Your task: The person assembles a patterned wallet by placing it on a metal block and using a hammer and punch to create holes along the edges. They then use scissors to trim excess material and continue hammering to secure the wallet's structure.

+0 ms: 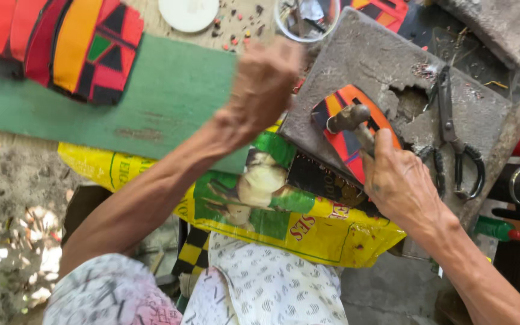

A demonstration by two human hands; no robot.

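My right hand (401,180) is closed around the handle of a small metal hammer (350,117). The hammer's head rests over a curved red, orange and black patterned piece (347,147) lying on a grey stone slab (356,54). My left hand (263,84) is blurred and raised over the slab's left edge, just below a clear plastic cup (305,21). Its fingers are curled, and whether it holds anything is unclear.
Black-handled scissors (452,132) lie on the slab's right side beside a broken hollow. A green board (170,90) carries several patterned pieces (61,42) at the left. A white lid (188,12), a yellow-green sack (308,225) on my lap and a green-handled tool (501,229) lie around.
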